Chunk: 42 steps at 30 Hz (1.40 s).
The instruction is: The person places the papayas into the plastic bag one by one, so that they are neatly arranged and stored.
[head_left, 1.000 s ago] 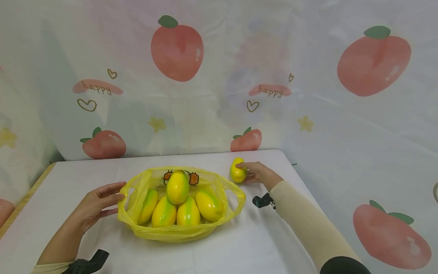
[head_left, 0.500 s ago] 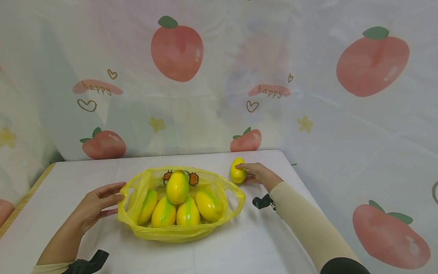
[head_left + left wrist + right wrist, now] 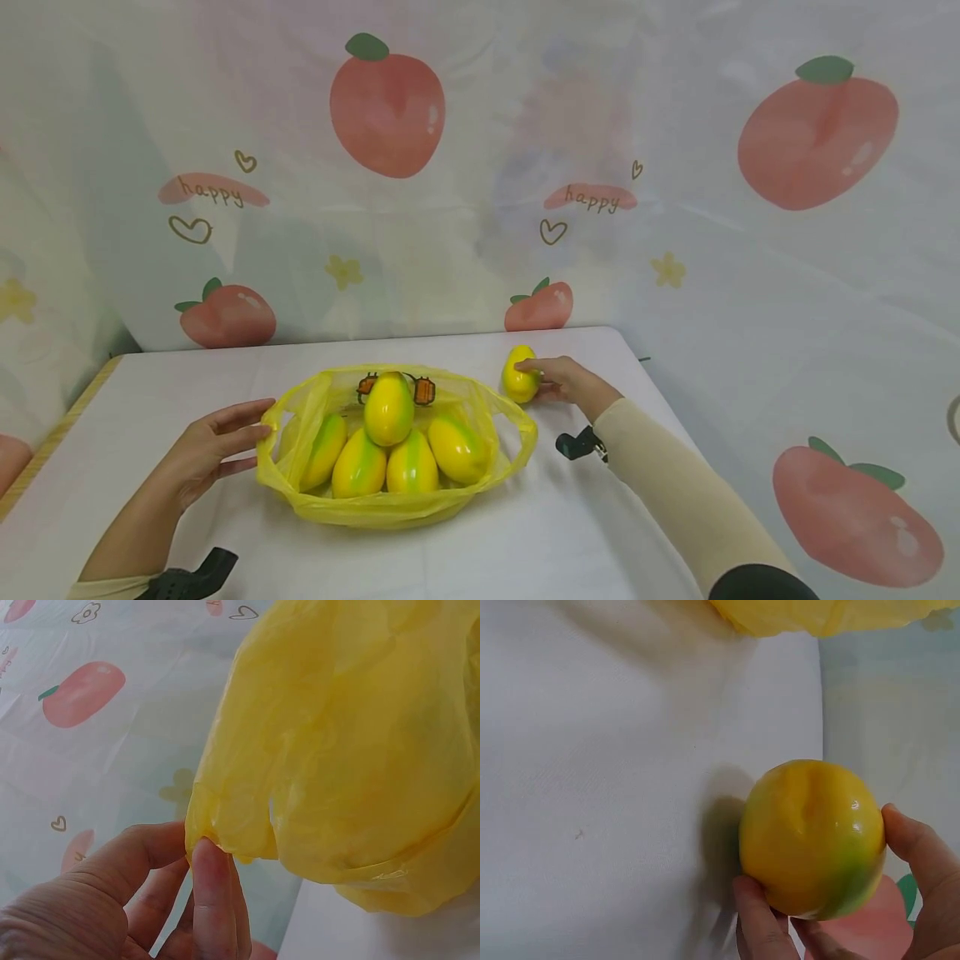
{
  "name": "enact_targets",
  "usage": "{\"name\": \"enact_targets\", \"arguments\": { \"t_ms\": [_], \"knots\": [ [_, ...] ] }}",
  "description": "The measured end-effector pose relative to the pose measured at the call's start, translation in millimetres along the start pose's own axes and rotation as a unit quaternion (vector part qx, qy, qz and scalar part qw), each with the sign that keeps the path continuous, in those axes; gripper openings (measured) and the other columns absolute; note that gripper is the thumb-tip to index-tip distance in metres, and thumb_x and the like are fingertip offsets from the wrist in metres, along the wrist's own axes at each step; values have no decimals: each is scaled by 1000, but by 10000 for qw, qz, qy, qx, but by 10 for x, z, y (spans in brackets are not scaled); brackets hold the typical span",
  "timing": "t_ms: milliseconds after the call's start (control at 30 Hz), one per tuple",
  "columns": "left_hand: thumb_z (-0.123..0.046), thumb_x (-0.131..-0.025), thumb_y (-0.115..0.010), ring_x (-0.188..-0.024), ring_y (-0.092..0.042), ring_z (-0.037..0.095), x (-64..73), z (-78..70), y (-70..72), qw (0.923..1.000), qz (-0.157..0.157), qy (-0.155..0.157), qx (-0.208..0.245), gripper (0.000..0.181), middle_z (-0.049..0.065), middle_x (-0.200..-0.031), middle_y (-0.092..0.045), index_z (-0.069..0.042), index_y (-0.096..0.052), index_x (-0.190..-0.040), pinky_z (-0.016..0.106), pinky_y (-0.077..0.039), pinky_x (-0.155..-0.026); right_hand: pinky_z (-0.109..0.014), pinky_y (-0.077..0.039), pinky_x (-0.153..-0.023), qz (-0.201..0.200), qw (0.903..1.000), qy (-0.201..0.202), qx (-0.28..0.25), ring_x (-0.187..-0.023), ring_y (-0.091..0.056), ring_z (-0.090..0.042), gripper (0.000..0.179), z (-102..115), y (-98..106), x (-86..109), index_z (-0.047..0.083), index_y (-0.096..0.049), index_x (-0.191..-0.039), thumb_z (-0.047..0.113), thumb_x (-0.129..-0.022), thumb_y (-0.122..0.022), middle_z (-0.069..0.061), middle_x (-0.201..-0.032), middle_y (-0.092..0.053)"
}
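Observation:
A yellow plastic bag lies spread open on the table, its two handle loops out to the sides. Several yellow-green mangoes are piled inside it. At the bag's left handle, my left hand pinches the plastic edge between thumb and fingers, which shows closely in the left wrist view on the bag. Beyond the right handle, my right hand grips a single mango, thumb on one side and fingertips on the other. That mango is outside the bag, close over the white cloth.
A white cloth covers the table; bare wood shows along its left edge. Behind it hangs a curtain printed with peaches and the word happy. A dark wrist camera juts out under the right wrist.

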<state>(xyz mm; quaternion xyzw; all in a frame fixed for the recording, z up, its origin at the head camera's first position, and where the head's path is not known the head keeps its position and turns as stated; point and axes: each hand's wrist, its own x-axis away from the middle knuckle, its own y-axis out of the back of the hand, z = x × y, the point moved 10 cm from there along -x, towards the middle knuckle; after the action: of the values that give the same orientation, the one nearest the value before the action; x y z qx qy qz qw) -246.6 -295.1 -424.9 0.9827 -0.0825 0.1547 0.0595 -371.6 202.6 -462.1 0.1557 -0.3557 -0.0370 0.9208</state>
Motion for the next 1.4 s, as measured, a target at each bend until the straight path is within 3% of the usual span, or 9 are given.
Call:
{"name": "enact_targets", "arguments": {
  "t_ms": [333, 600, 800, 1067, 1400],
  "knots": [
    [-30, -94, -68, -97, -63, 0, -16, 2, 2, 9998, -35, 16, -171, 53, -26, -110, -57, -23, -51, -144, 28, -58, -84, -37, -52, -98, 140, 9996, 173, 163, -127, -50, -35, 79, 78, -36, 118, 0, -34, -148, 31, -88, -75, -21, -149, -39],
    [-29, -95, -67, -96, -65, 1, 6, -25, -8, 9999, -7, -40, -99, 48, -27, -108, -58, -27, -54, -141, 27, -58, -84, -43, -49, -102, 485, 9977, 445, 179, -130, -47, -38, 72, 193, -109, 283, -1, -35, -146, 27, -91, -71, -22, -149, -38],
    [-29, -94, -68, -96, -63, -1, 0, -32, -6, 9999, -32, -47, -154, 53, -27, -109, -56, -23, -52, -144, 27, -58, -84, -43, -49, -103, 685, 9949, 658, 347, -129, -48, -37, 66, 288, -142, 435, -1, -41, -143, 29, -92, -69, -19, -146, -41],
    [-29, -94, -68, -97, -62, -2, -5, -33, -2, 9998, -13, -65, -168, 56, -28, -110, -57, -21, -49, -146, 28, -58, -84, -45, -47, -104, 953, 9896, 960, 481, -132, -45, -39, 73, 444, -198, 709, -3, -32, -149, 29, -93, -66, -20, -148, -39],
    [-28, -94, -67, -96, -63, 0, 6, -25, -2, 10000, 2, -36, -69, 50, -27, -109, -58, -26, -53, -142, 27, -58, -84, -47, -48, -103, 1086, 9842, 1217, 696, -130, -47, -39, 71, 572, -254, 934, -4, -34, -147, 28, -93, -67, -21, -144, -42]
  ]
}}
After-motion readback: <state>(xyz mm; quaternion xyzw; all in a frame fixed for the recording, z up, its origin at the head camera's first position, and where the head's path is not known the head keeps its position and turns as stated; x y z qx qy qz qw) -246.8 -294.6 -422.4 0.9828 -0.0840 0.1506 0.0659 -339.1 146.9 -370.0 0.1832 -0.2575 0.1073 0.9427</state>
